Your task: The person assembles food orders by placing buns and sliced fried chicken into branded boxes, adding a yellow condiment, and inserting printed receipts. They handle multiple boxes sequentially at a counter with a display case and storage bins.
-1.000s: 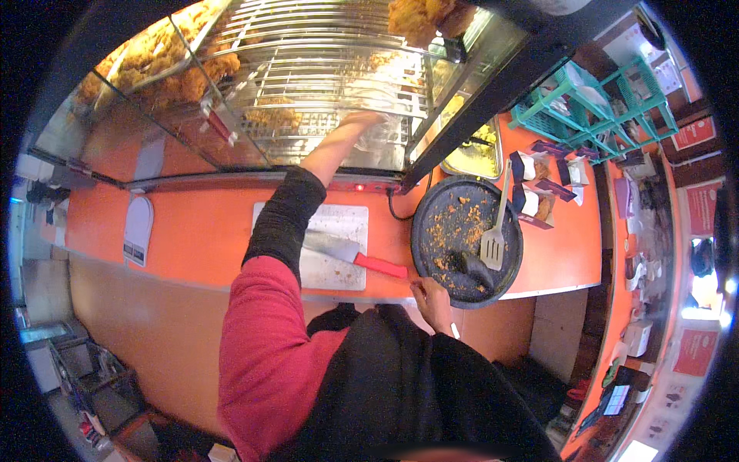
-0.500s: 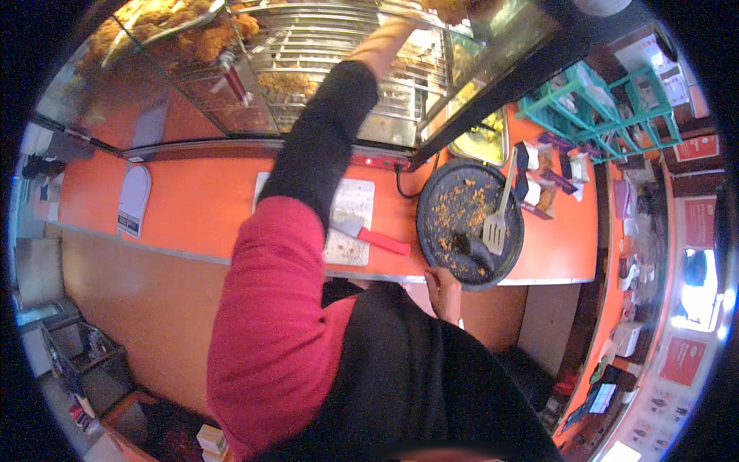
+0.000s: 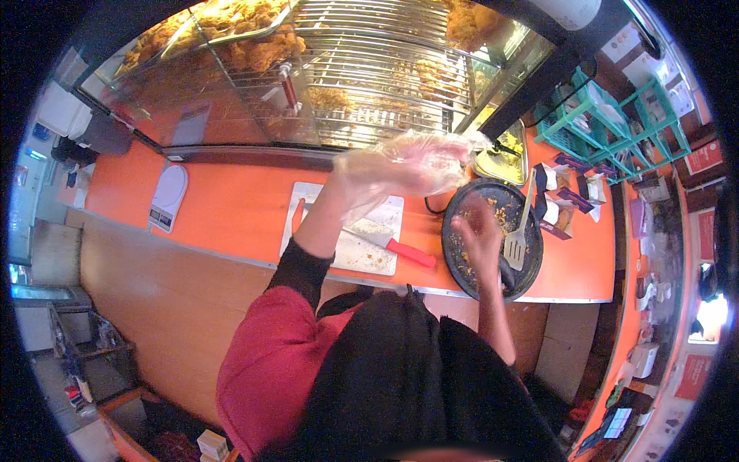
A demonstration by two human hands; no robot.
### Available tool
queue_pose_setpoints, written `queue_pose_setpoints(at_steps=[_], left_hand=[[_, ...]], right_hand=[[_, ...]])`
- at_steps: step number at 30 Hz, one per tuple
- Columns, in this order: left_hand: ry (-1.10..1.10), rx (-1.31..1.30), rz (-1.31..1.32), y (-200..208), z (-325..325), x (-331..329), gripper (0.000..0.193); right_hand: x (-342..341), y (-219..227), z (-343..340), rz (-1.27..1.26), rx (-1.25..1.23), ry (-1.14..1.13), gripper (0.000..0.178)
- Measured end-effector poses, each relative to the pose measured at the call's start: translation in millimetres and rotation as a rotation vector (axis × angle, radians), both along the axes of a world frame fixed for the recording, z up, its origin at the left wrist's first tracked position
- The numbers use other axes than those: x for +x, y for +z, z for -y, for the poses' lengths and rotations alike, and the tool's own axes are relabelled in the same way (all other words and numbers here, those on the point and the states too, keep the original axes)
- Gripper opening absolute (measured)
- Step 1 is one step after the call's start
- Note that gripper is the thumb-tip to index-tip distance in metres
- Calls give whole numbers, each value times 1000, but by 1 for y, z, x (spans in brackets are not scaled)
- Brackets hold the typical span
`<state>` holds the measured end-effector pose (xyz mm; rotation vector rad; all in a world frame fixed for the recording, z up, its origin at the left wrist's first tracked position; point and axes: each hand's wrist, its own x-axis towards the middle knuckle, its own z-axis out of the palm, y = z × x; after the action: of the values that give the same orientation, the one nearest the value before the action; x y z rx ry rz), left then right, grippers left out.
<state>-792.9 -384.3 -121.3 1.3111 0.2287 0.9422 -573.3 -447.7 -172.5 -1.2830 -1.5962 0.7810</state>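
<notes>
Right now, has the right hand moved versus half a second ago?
Yes: the right hand went forward past the edge of the orange counter, over the black tray.

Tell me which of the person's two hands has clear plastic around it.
The left hand, stretched out in front of the glass case. The right hand, blurred over the round black pan, shows no plastic.

left fingers (image 3: pixel 433 158) blurred in clear plastic (image 3: pixel 359 185), right fingers (image 3: pixel 466 225) blurred, black pan (image 3: pixel 461 269) partly hidden behind them
</notes>
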Motion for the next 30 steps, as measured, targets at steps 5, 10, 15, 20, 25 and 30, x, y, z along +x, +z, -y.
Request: queue_pose_setpoints(at_steps=[5, 10, 15, 20, 25, 30], left_hand=[[-234, -240, 191, -3, 43, -32, 77], [155, -127, 161, -18, 77, -59, 74], [649, -228, 114, -25, 90, -90, 64], [1994, 673, -548, -21, -19, -89, 18], [1987, 346, -357, -31, -69, -91, 18], [1896, 318, -360, -38, -66, -56, 20]], right_hand=[[-43, 72, -56, -9, -31, 368, 14], [-54, 81, -78, -26, 188, 136, 8], [-55, 81, -108, 83, 285, -63, 19], [-80, 92, -110, 128, 278, -56, 32], [-30, 83, -71, 204, 168, -7, 38], [17, 42, -35, 97, 15, -89, 24]])
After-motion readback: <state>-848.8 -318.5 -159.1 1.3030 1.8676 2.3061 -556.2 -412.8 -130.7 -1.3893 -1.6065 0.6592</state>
